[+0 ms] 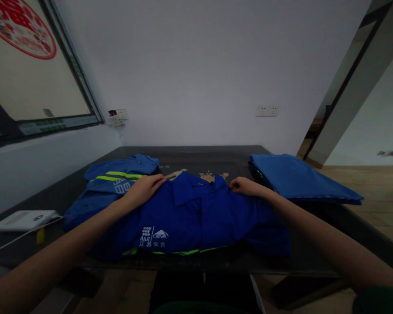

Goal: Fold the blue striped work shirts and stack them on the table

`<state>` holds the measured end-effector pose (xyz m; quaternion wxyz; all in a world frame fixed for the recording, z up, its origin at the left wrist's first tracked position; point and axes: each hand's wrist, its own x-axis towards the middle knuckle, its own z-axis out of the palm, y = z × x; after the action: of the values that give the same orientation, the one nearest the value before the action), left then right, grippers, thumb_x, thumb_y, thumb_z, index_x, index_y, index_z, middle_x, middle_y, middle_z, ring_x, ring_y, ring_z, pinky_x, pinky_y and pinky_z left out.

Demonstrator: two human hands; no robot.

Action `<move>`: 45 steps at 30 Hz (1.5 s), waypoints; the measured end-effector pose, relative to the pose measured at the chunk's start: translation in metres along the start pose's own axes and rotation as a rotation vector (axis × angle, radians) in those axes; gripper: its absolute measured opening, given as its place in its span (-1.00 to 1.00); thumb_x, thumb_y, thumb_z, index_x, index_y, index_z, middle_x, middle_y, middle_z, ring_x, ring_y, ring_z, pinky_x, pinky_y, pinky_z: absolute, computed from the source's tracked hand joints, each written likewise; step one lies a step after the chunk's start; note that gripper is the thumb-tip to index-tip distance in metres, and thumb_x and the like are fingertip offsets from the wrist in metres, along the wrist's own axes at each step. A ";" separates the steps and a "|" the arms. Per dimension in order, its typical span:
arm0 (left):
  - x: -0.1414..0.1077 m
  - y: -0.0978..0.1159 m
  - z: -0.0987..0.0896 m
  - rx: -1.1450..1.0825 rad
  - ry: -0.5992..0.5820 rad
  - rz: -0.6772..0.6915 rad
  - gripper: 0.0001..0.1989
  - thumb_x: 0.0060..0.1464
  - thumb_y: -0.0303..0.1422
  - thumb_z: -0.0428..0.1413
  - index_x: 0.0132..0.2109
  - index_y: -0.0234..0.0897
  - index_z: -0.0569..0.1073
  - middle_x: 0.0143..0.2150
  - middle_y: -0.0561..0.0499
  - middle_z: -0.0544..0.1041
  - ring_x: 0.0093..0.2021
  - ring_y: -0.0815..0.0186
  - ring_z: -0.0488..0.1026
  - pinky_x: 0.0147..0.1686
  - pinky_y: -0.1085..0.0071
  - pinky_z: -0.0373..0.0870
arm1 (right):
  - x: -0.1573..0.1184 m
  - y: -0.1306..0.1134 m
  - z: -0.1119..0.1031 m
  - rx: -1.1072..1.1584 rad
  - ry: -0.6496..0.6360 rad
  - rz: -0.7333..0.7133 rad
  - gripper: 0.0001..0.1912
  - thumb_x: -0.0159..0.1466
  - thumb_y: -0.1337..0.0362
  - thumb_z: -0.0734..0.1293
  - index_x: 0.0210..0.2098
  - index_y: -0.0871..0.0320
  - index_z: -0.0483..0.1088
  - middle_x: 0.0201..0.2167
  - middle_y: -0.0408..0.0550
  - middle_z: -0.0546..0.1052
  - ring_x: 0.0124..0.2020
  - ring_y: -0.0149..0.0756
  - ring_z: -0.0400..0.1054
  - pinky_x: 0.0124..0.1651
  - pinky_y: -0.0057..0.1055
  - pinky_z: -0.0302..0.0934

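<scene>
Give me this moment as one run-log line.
left hand at one shoulder of shirt; right hand at other shoulder; grips: unclear; shirt: on table, collar toward wall; striped garment left, blue cloth right

Is a deep-blue fabric shirt [216, 213] with pointed collar [185, 189] and white chest lettering [153, 235]; lies front up on the dark tabletop [190, 153], collar farthest, yellow-green strip [190, 252] showing nearest.

We reach forward with our left forearm [88, 226] and right forearm [317, 231] bare and slanting inward, our left hand [149, 186] palm down with fingers close together, our right hand [247, 186] curled in, both roughly level and well apart.
</scene>
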<state>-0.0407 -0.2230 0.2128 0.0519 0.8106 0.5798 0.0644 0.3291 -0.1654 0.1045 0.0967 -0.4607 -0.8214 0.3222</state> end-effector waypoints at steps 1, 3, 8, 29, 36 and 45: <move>0.000 0.002 -0.002 -0.027 0.004 -0.003 -0.63 0.19 -0.16 -0.15 -0.28 -0.23 0.48 -0.31 -0.06 0.57 -0.27 0.17 0.50 -0.24 0.37 0.34 | 0.000 -0.001 0.000 -0.003 0.010 0.009 -0.87 0.06 0.47 0.28 -0.50 0.20 0.46 -0.51 -0.09 0.51 -0.47 -0.34 0.35 -0.38 -0.45 0.15; 0.001 0.006 -0.009 -0.087 0.015 0.002 -0.64 0.17 -0.17 -0.13 -0.29 -0.25 0.47 -0.29 -0.06 0.57 -0.26 0.18 0.49 -0.21 0.35 0.35 | -0.003 -0.003 -0.003 -0.012 0.064 0.016 -0.91 0.08 0.44 0.29 -0.48 0.20 0.44 -0.50 -0.09 0.50 -0.47 -0.34 0.34 -0.38 -0.44 0.15; 0.005 0.019 -0.038 -0.201 0.049 0.027 -0.68 0.07 -0.13 -0.02 -0.29 -0.26 0.49 -0.28 -0.03 0.57 -0.22 0.19 0.48 -0.15 0.32 0.37 | -0.025 -0.009 -0.031 -0.076 0.323 -0.003 -0.96 0.11 0.36 0.30 -0.40 0.17 0.37 -0.43 -0.06 0.49 -0.39 -0.29 0.36 -0.29 -0.38 0.20; -0.023 0.030 -0.088 -0.345 0.234 -0.022 -0.71 0.11 -0.12 -0.02 -0.21 -0.25 0.38 -0.34 0.05 0.46 -0.34 0.33 0.37 -0.33 0.43 0.32 | -0.084 -0.068 -0.061 0.134 0.539 -0.131 -0.81 0.19 0.18 0.33 -0.24 0.12 0.45 -0.25 -0.03 0.55 -0.25 -0.22 0.44 -0.25 -0.35 0.34; -0.022 0.034 -0.070 -0.421 0.202 -0.037 -0.71 0.09 -0.09 -0.03 -0.24 -0.22 0.35 -0.34 0.02 0.45 -0.32 0.28 0.37 -0.32 0.41 0.35 | -0.016 -0.034 -0.016 0.237 0.550 -0.048 -0.78 0.21 0.29 0.34 -0.15 0.18 0.46 -0.16 0.06 0.55 -0.17 -0.22 0.44 -0.09 -0.30 0.31; -0.034 0.033 -0.075 -0.353 0.199 -0.030 -0.69 0.09 -0.08 -0.04 -0.23 -0.22 0.36 -0.34 0.03 0.45 -0.30 0.27 0.38 -0.29 0.39 0.37 | 0.020 -0.044 0.000 0.173 0.275 -0.088 -0.86 0.14 0.29 0.36 -0.34 0.22 0.52 -0.39 -0.04 0.57 -0.31 -0.25 0.43 -0.22 -0.39 0.25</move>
<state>-0.0327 -0.2647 0.2903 0.1364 0.7697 0.5739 0.2440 0.2875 -0.1650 0.1293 0.2615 -0.4538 -0.7889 0.3212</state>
